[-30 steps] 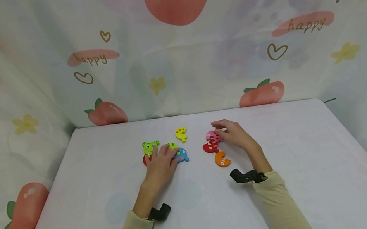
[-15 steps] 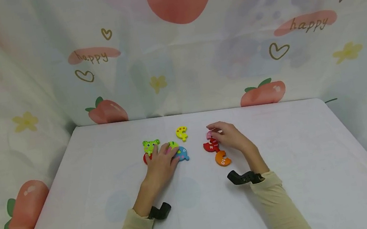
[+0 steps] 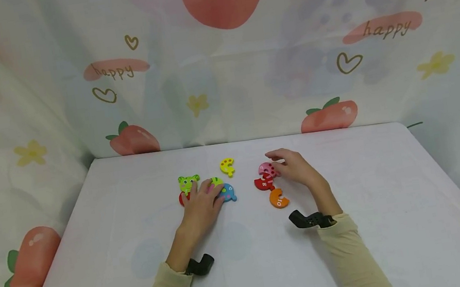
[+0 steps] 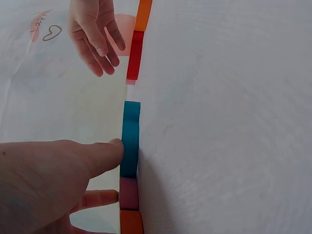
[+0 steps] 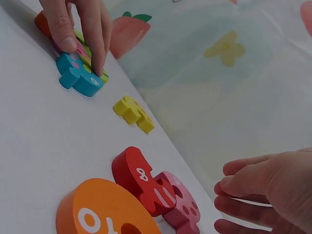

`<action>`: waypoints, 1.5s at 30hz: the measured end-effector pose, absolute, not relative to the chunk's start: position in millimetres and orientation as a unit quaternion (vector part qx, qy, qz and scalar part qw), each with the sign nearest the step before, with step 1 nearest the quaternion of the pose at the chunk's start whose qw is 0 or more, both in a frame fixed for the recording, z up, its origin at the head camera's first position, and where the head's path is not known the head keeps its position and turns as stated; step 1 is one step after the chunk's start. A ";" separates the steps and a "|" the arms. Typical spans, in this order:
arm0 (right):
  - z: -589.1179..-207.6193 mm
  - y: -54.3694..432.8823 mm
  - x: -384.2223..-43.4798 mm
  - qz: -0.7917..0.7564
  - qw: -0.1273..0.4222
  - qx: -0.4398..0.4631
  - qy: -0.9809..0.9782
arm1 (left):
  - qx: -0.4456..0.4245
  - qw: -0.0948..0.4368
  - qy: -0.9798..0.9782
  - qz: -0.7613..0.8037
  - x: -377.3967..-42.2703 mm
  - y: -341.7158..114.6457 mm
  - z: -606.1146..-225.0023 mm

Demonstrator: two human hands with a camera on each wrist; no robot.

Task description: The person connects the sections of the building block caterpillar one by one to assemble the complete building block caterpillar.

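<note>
My left hand [image 3: 200, 209] lies over a row of joined puzzle pieces, its fingertips and thumb touching their tops. A green frog-faced piece [image 3: 188, 182] with a red piece [image 3: 181, 200] below it shows at the left of that hand, and a blue piece [image 5: 80, 74] sits at the right end. Pink and green pieces are partly hidden under the fingers. My right hand [image 3: 296, 167] hovers just right of a pink dotted piece [image 5: 181, 204], fingers loosely bent and holding nothing. A red piece numbered 8 [image 5: 141, 180] meets the pink one. The orange piece marked 10 [image 3: 279, 199] lies just below.
Between the two groups, farther back, lies a yellow dotted piece [image 3: 227, 168]. The white tabletop [image 3: 247, 268] ends at a fruit-printed curtain [image 3: 221, 81]. Each wrist wears a black camera mount, such as the right one [image 3: 310, 219].
The right hand passed left over the pink dotted piece, then drew back to the right, uncovering it. The left hand and the pieces stay in place.
</note>
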State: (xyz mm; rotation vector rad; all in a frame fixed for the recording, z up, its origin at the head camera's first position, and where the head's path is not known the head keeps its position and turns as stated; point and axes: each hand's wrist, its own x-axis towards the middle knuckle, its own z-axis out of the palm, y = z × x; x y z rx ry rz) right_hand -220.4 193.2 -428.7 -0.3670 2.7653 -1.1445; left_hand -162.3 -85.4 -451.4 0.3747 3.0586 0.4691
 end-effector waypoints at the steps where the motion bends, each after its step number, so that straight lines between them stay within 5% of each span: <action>1: -428.6 193.9 -220.1 -0.381 0.062 -0.122 0.914 | 0.120 0.014 0.981 0.151 -162.1 -85.1 -451.2; 15: -434.9 138.0 -216.8 -0.334 0.069 -0.190 0.921 | 0.118 0.021 0.982 0.145 -161.4 -84.2 -449.9; 27: -446.2 87.2 -259.9 -0.230 0.089 -0.158 0.956 | 0.128 0.017 0.980 0.154 -165.0 -91.1 -451.1; 45: -460.7 88.4 -249.9 -0.295 0.014 -0.140 0.945 | 0.124 0.012 0.980 0.155 -163.1 -85.5 -451.0</action>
